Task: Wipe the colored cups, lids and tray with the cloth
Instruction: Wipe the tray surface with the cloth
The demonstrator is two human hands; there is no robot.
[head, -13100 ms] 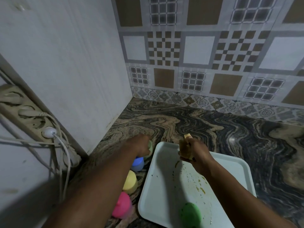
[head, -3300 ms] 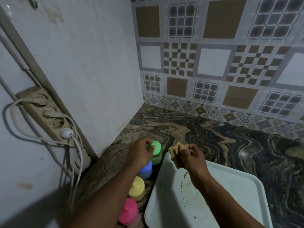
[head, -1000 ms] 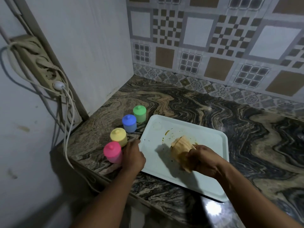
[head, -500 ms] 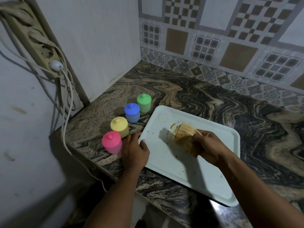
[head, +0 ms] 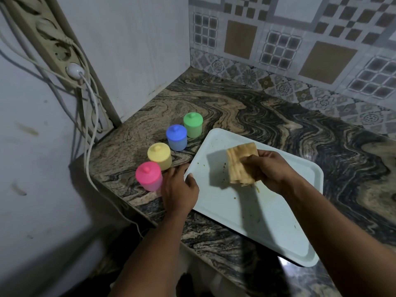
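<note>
Four lidded cups [head: 159,156] in row just left of white tray [head: 235,213]. Left hand [head: 180,189] grips tray rim; right hand [head: 272,170] clamps folded tan cloth [head: 241,166] over tray. Best: press flat, sweep specks [head: 235,198] off, steady tray.

right hand [head: 272,174] gripping cloth [head: 241,166], white tray [head: 246,215]

Single head view, looking steeply down and forward at counter corner [head: 246,108], close, arm's reach.
</note>
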